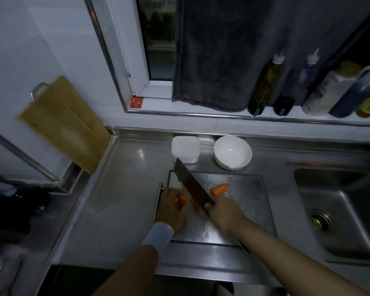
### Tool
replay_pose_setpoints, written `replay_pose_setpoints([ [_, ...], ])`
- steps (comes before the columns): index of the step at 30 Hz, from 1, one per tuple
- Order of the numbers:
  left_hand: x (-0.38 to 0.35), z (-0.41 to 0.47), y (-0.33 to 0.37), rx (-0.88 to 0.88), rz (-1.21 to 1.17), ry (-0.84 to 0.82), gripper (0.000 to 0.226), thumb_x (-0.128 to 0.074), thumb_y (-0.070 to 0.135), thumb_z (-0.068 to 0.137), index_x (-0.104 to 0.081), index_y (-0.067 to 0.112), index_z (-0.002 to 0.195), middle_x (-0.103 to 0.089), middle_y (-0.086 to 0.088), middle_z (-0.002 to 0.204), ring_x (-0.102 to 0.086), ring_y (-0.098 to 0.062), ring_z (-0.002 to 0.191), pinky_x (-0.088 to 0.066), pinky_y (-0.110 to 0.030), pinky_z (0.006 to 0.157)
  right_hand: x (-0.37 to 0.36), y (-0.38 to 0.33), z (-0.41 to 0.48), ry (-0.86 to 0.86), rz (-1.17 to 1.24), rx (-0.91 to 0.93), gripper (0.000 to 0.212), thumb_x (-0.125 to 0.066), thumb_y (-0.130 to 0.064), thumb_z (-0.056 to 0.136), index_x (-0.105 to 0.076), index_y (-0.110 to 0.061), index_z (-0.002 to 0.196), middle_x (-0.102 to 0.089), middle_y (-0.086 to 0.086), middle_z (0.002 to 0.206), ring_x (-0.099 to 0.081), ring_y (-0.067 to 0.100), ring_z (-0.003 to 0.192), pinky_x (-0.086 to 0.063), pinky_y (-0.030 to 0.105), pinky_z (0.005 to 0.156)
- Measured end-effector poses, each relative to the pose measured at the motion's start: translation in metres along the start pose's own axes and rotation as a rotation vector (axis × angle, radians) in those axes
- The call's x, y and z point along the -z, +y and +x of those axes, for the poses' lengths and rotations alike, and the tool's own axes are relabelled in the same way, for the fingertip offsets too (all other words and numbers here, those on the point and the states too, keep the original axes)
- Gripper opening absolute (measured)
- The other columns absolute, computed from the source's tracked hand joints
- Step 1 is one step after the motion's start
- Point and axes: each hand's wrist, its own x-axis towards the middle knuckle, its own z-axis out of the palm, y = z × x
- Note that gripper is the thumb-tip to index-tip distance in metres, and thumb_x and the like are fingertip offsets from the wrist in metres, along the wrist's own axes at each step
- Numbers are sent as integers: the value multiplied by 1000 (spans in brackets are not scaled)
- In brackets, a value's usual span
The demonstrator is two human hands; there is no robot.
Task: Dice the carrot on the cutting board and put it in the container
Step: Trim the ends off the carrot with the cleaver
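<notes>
A clear glass cutting board (pixel 248 201) lies on the steel counter. My left hand (pixel 171 206) holds down an orange carrot piece (pixel 182 200) at the board's left side, fingers curled over it. My right hand (pixel 221 212) grips the handle of a dark cleaver (pixel 190 184), whose blade runs back and left just right of that piece. A second carrot piece (pixel 219 189) lies on the board to the right of the blade. A white square container (pixel 185 148) stands behind the board.
A white bowl (pixel 232 152) sits right of the container. The steel sink (pixel 342 212) is at the right. A wooden board (pixel 62 124) leans on the left wall. Several bottles (pixel 265 84) stand on the sill beside a hanging grey towel (pixel 218 54).
</notes>
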Motion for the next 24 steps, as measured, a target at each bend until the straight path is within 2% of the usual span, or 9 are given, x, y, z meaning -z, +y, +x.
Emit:
replay_pose_setpoints([
  [2,2,7,3,19,34,-21,28,-66,17,75,-52,37,89,-43,18,99,-57,-13,85,-55,-34,75,16,-3,7,73,19,8,27,-50,-36,96,-61,-12,101,-64,7,89,-59,21,77,-39,27,62],
  [6,0,33,13,1,264,-109,22,-62,22,85,-58,20,107,-46,3,111,-51,-16,97,-39,-23,84,38,8,28,107,9,-37,31,-48,-39,96,-69,-16,95,-69,9,95,-64,26,88,-48,31,73],
  [10,-4,53,15,87,469,-252,21,-55,26,90,-60,19,108,-52,-3,114,-54,-22,103,-45,-30,90,47,23,38,118,-25,-84,31,-51,-38,96,-69,-14,104,-68,11,101,-63,28,95,-46,30,75],
  [12,-5,55,18,114,426,-228,25,-54,23,90,-60,20,114,-55,-3,118,-55,-21,106,-43,-28,92,49,31,42,116,-38,-100,34,-48,-40,98,-68,-14,105,-68,11,101,-63,27,97,-49,32,80],
  [15,-5,52,25,4,320,-114,31,-50,16,89,-57,22,119,-57,1,118,-54,-19,108,-40,-24,90,49,42,47,105,-8,-114,33,-47,-41,98,-66,-14,99,-68,11,97,-64,27,93,-50,34,81],
  [19,-18,41,39,-109,459,-359,48,-54,37,88,-45,29,134,-46,0,132,-47,-23,117,-39,-33,97,49,46,50,104,18,-115,33,-46,-41,98,-66,-15,97,-68,10,95,-64,26,90,-48,31,76],
  [21,-26,45,40,-91,552,-397,33,-54,33,88,-53,24,120,-49,-3,125,-52,-22,109,-45,-33,95,48,46,51,109,-3,-101,33,-46,-41,99,-66,-15,99,-67,8,94,-64,24,90,-46,30,74],
  [23,-30,54,41,-54,521,-335,8,-52,20,87,-58,18,92,-56,-7,112,-57,-21,91,-50,-31,83,48,47,51,118,-25,-92,33,-45,-41,100,-66,-15,99,-65,6,92,-63,23,89,-42,28,71],
  [24,-31,58,39,-44,479,-283,5,-54,17,86,-59,17,87,-58,-6,108,-57,-20,87,-49,-28,78,48,48,52,121,-28,-94,33,-45,-41,100,-66,-15,99,-65,6,92,-63,23,89,-40,27,71],
])
